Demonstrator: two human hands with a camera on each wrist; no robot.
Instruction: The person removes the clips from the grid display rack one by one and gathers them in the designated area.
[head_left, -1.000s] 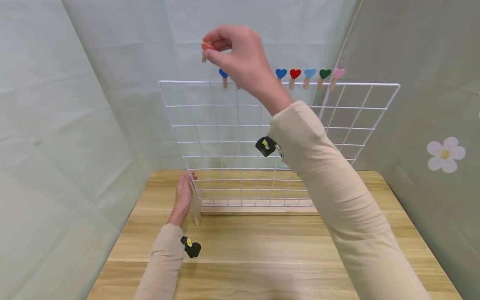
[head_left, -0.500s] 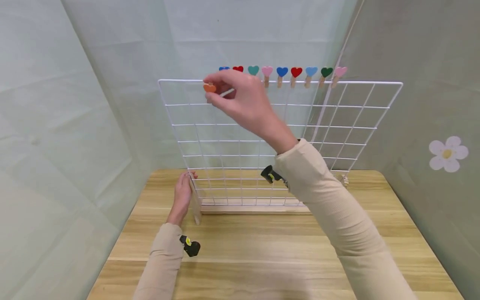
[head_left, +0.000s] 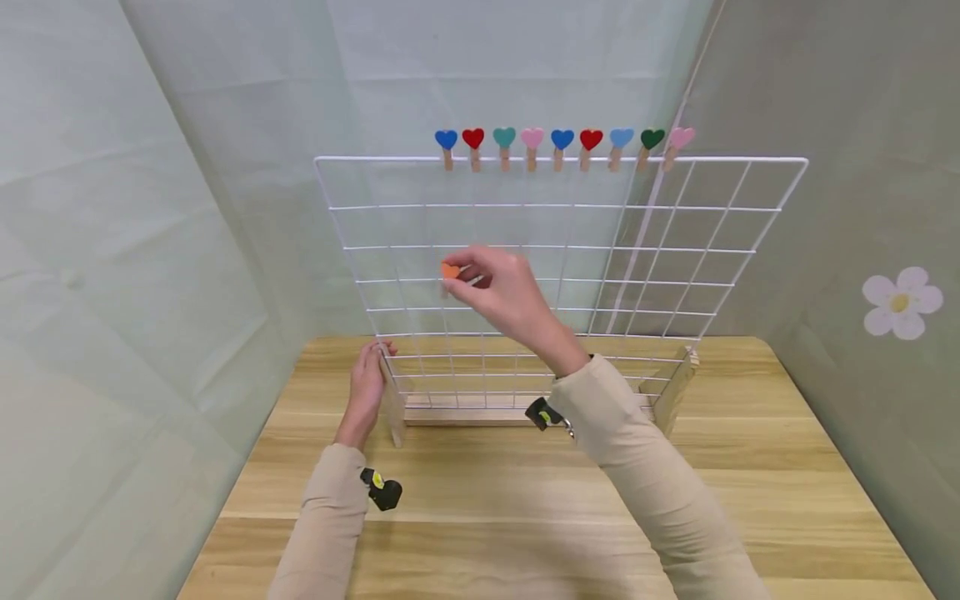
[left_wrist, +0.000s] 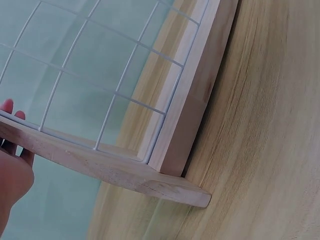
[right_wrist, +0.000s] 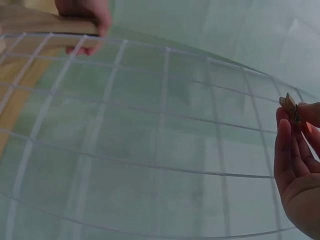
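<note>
Wire grid blocks reach behind (tabletop in front open).

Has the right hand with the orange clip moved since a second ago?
Yes. The right hand with the orange clip has dropped from above the white grid's top wire to mid-panel.

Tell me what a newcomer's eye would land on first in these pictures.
First, the row of heart-topped clothespins clipped along the top edge of the white wire grid, which stands upright in a wooden base on the wooden table. Next, the right hand pinching an orange heart clothespin before the grid's middle, while the left hand holds the base's left end.
</note>
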